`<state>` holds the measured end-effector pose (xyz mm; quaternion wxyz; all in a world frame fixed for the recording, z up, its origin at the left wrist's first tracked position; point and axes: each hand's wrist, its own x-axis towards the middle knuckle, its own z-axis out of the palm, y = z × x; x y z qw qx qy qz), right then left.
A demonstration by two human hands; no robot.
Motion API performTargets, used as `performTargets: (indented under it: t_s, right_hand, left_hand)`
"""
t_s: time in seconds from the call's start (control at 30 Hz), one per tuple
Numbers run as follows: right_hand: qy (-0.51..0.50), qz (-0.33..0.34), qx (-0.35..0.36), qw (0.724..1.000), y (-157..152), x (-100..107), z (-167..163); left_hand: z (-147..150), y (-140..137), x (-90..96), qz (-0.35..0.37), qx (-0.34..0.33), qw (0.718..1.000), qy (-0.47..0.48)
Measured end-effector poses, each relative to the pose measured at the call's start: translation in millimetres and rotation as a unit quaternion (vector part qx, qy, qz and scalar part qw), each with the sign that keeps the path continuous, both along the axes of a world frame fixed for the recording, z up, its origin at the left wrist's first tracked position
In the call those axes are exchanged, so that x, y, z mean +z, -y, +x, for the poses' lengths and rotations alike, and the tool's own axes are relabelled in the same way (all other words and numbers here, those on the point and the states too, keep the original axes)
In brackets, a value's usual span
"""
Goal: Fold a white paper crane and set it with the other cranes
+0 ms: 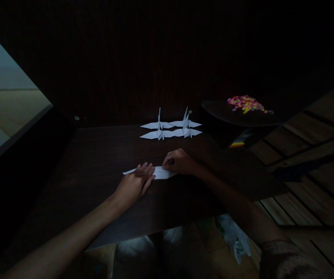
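On the dark tabletop lies a long, narrow piece of folded white paper [160,173]. My left hand [136,182] rests flat over its left part, fingers stretched out and pressing on it. At the paper's right part, my right hand [178,162] has its thumb and fingertips pinched together on the upper edge. The paper's tapered left tip pokes out past my left fingers. Behind my hands stand several white paper cranes [159,134] in two close rows, wings spread.
A dark panel [126,77] rises behind the cranes. At the right, a rounded shelf [227,116] carries a heap of small pink, red and yellow pieces [246,103]. Wooden slats [315,193] lie beyond the table's right side. A plastic bag [236,240] is below the front edge.
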<state>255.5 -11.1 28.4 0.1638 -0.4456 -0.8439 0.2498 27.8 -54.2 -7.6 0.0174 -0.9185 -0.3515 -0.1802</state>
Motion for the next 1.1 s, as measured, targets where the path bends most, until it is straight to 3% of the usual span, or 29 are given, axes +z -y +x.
performTargets:
  t_s: [0.27,0.7,1.1]
  right_hand:
    - [0.014,-0.026,-0.037,0.999,-1.3,3.0,-3.4]
    - [-0.029,0.116,0.001,0.993,0.3,-19.9,-11.9]
    - [0.116,0.163,0.106,0.974,5.4,-5.8,-10.8]
  left_hand:
    - [3.1,-0.5,-0.9,-0.019,0.012,0.999,0.028]
    - [0.7,-9.3,-3.0,-0.096,-0.016,0.994,0.057]
    - [-1.3,-9.9,-1.9,-0.093,-0.026,0.993,0.063]
